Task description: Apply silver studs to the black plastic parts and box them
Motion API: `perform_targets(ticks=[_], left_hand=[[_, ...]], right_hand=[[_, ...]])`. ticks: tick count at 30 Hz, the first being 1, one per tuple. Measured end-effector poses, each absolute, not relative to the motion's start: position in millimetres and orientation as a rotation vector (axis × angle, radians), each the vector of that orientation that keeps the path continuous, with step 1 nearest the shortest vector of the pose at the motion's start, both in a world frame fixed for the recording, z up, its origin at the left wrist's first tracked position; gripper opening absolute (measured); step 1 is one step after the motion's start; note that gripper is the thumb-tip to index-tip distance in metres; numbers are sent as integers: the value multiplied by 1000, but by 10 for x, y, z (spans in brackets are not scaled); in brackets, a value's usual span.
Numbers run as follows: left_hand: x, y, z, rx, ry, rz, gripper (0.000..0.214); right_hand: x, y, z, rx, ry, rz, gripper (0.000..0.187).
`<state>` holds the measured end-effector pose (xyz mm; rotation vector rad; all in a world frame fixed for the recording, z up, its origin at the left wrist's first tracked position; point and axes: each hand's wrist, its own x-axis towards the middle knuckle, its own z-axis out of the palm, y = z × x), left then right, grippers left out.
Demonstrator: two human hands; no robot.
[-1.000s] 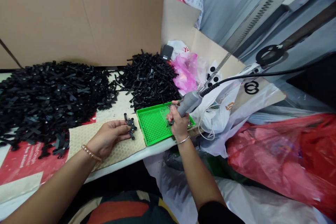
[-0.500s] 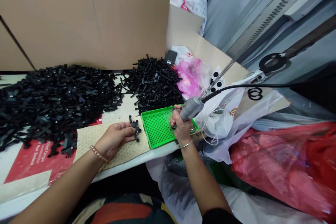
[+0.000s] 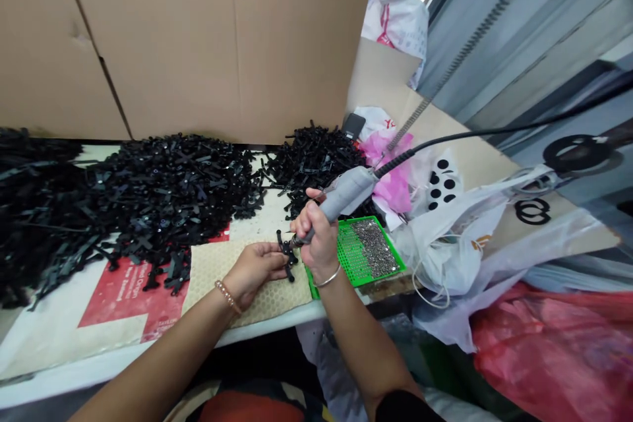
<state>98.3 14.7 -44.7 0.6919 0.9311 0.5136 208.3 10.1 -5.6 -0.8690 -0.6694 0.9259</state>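
My left hand [image 3: 258, 270] pinches a small black plastic part [image 3: 291, 270] with several arms over a tan textured mat [image 3: 212, 280]. In my right hand [image 3: 316, 237] is a grey electric screwdriver [image 3: 346, 194], tilted, its tip down at the black part. Whether a screw sits on the tip is too small to see. Right beside the mat, partly behind my right hand, lies a green perforated tray [image 3: 350, 254]. Small shiny metal screws [image 3: 378, 250] fill its right side.
Heaps of black plastic parts [image 3: 182, 184] and a smaller pile [image 3: 316, 155] lie behind the mat, against a cardboard wall [image 3: 237, 46]. A coiled spring [image 3: 465, 53] and a black cable [image 3: 459, 136] run from the screwdriver. Plastic bags [image 3: 440, 264] crowd the right.
The screwdriver in my right hand has moved left from over the green tray to the black part. My left hand keeps its hold on that part. The view has shifted left.
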Motion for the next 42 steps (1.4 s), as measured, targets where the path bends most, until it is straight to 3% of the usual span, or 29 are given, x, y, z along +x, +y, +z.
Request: perform_targets(ticks=[42], left_hand=[[974, 148, -405, 649, 925, 506, 19]], right_hand=[[2099, 49, -126, -862, -642, 910, 32]])
